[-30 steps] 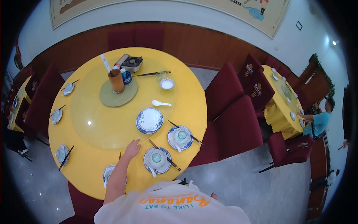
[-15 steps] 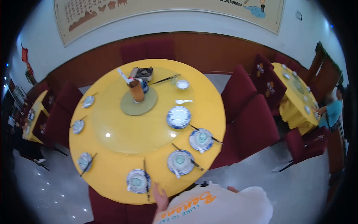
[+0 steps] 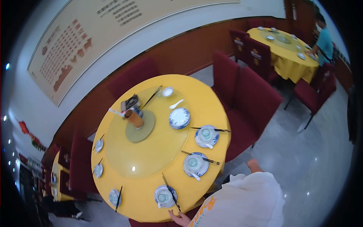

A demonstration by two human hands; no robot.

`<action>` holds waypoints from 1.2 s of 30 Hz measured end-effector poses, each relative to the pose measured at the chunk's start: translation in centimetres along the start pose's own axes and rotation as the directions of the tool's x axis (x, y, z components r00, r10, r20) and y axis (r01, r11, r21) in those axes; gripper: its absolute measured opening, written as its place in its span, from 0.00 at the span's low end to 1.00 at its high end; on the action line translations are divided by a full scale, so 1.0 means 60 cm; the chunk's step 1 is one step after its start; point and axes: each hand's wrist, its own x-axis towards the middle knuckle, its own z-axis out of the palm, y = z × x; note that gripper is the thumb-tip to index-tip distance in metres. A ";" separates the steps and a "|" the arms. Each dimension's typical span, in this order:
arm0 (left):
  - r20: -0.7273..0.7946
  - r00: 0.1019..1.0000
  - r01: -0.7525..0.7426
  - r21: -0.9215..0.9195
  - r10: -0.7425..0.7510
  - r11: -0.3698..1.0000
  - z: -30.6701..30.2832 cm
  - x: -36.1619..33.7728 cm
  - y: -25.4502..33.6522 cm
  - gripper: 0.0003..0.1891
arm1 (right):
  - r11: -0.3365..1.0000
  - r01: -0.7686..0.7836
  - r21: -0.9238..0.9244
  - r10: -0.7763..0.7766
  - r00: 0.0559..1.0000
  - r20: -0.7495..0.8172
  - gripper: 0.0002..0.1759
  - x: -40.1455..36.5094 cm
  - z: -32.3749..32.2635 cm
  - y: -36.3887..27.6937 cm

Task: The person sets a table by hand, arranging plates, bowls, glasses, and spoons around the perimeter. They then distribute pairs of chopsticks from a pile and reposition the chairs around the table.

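Head cam, looking down: left hand (image 3: 178,218) sits right at the near edge of the yellow table (image 3: 215,109), fingers spread and loose, holding nothing afaict. Closest thing to it is the near plate (image 3: 165,196) w/ a little cup on it and black chopsticks (image 3: 172,193) lying along its right side. That's just above the hand, not touching it. Right hand (image 3: 254,165) is mostly tucked behind the white shirt (image 3: 245,200) and only a bit of skin shows, so can't tell if it's closed or not. The next setting (image 3: 196,165) sits further round the rim, and a stack of plates (image 3: 179,118) is on the glass turntable (image 3: 151,159). IMO if you're squaring up that near setting, go in low w/ fingertips only, nudge the plate by its rim rather than the cup, and keep wrist + shirt hem clear of the chopsticks bc they'd prob roll easy. Match spacing to the neighbour. Another person (image 3: 324,38) is at the far table, well apart.
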 end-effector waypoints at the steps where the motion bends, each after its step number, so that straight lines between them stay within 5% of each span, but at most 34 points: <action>1: 0.011 1.000 -0.018 0.012 0.018 1.000 -0.006 0.015 0.014 0.26 | 0.998 0.001 -0.057 -0.003 0.999 -0.042 0.18 0.009 0.027 0.044; 4: 0.093 0.994 -0.060 -0.006 0.060 0.998 -0.010 0.058 0.095 0.26 | 0.998 -0.058 0.025 0.060 0.993 -0.106 0.15 0.138 0.192 0.227; 6: 0.193 0.977 -0.075 -0.066 0.087 0.995 0.003 0.080 0.175 0.27 | 0.975 0.196 -0.102 -0.173 0.964 0.202 0.14 0.083 0.141 0.261; 7: 0.263 0.960 -0.070 -0.104 0.095 0.992 0.010 0.091 0.224 0.28 | 0.983 0.182 -0.010 -0.174 0.958 0.229 0.16 0.047 0.110 0.266; 8: 0.127 0.904 -0.416 0.041 0.408 0.909 0.067 0.098 0.145 0.22 | 0.978 0.142 0.151 -0.171 0.965 0.201 0.17 0.003 0.078 0.271; 11: 0.312 0.760 -0.607 0.026 0.570 0.794 0.153 0.106 0.244 0.24 | 0.819 0.123 0.560 -0.188 0.980 0.060 0.23 -0.131 -0.026 0.303; 13: 0.413 0.651 -0.677 -0.064 0.637 0.733 0.221 0.102 0.323 0.25 | 0.733 0.164 0.660 -0.177 0.983 -0.048 0.27 -0.197 -0.085 0.332; 15: 0.461 0.560 -0.707 -0.168 0.689 0.687 0.294 0.077 0.423 0.23 | 0.765 0.241 0.598 -0.183 0.970 -0.157 0.31 -0.198 -0.106 0.390; 18: 0.438 0.477 -0.736 -0.275 0.762 0.619 0.397 0.002 0.567 0.20 | 0.711 -0.004 0.703 0.005 1.000 0.001 0.31 -0.087 -0.068 0.513; 20: 0.400 0.427 -0.742 -0.358 0.811 0.567 0.461 -0.058 0.648 0.19 | 0.865 0.181 0.468 -0.115 0.979 -0.167 0.28 -0.070 -0.073 0.591; 22: 0.441 0.405 -0.712 -0.398 0.801 0.578 0.510 -0.119 0.724 0.20 | 0.586 -0.022 0.810 0.013 1.000 0.018 0.25 -0.050 -0.079 0.645; 24: 0.422 0.338 -0.711 -0.471 0.841 0.523 0.575 -0.163 0.766 0.20 | -0.099 -0.329 0.939 0.193 0.919 0.342 0.23 -0.042 -0.142 0.646; 26: 0.410 0.303 -0.696 -0.521 0.860 0.494 0.623 -0.194 0.815 0.20 | -0.207 -0.349 0.914 0.196 0.900 0.389 0.25 -0.041 -0.200 0.641; 30: 0.428 0.337 -0.652 -0.537 0.839 0.536 0.707 -0.220 0.903 0.20 | -0.176 -0.352 0.919 0.302 0.870 0.391 0.24 -0.077 -0.411 0.541; 36: 0.473 0.537 -0.383 -0.601 0.698 0.702 0.872 -0.213 0.978 0.13 | 0.120 -0.328 0.937 0.206 0.932 0.299 0.24 0.179 -0.549 0.559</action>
